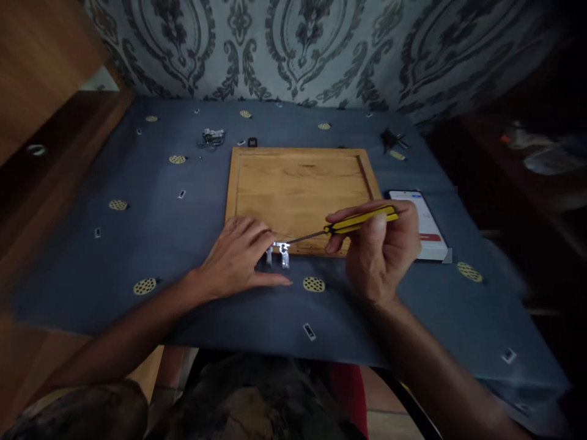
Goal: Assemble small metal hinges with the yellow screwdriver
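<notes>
Yellow screwdriver (349, 223) in curled right hand (383, 253)

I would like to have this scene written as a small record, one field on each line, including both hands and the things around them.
Left hand: at the near edge of the wooden panel, fingers by a metal fitting, thumb spread
Right hand: holding a yellow-and-black screwdriver
Screwdriver tip: at the fitting; exact contact too small to tell
Right of panel: phone, screen lit, partly behind the right hand
Beyond panel, left: shiny metal pieces
Surface: blue patterned tablecloth
</notes>
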`<state>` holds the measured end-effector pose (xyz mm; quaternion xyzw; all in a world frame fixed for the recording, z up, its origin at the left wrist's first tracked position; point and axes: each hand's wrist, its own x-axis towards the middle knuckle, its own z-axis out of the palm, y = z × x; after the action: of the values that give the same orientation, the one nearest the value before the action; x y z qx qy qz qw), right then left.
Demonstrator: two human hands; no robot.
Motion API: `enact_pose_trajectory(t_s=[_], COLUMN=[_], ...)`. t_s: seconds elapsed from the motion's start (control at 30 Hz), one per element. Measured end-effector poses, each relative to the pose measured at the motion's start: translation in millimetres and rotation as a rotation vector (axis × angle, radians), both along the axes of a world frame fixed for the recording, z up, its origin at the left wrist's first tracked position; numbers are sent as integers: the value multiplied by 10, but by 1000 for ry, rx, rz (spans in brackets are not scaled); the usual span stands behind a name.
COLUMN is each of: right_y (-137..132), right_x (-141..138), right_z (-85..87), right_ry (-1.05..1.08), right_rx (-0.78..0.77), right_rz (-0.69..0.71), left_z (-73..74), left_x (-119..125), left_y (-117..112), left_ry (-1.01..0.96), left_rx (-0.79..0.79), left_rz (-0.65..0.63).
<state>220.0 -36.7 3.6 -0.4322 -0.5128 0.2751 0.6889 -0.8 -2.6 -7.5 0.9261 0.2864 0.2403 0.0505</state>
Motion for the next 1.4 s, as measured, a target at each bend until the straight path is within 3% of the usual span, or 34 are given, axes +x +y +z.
enact_pose_trajectory(t_s=[0.23,0.7,0.9,1.13,1.4], right_y=[5,-29,-82,-98,-77], right_x=[-29,-30,-16,12,-17], right_z=[-14,-34,-44,16,0], right_ry=[-140,-197,-243,-288,-330], right_rx=[-36,-27,41,-111,-90], right_rz=[12,32,144,156,125], left_z=[-76,-111,-111,-116,-132], left_x=[14,25,48,55,66], left_y=[6,10,-15,-29,-32], left_ry=[58,79,116,121,119], left_rx=[20,-20,-54,-98,-49], left_rz=[68,38,41,38,46])
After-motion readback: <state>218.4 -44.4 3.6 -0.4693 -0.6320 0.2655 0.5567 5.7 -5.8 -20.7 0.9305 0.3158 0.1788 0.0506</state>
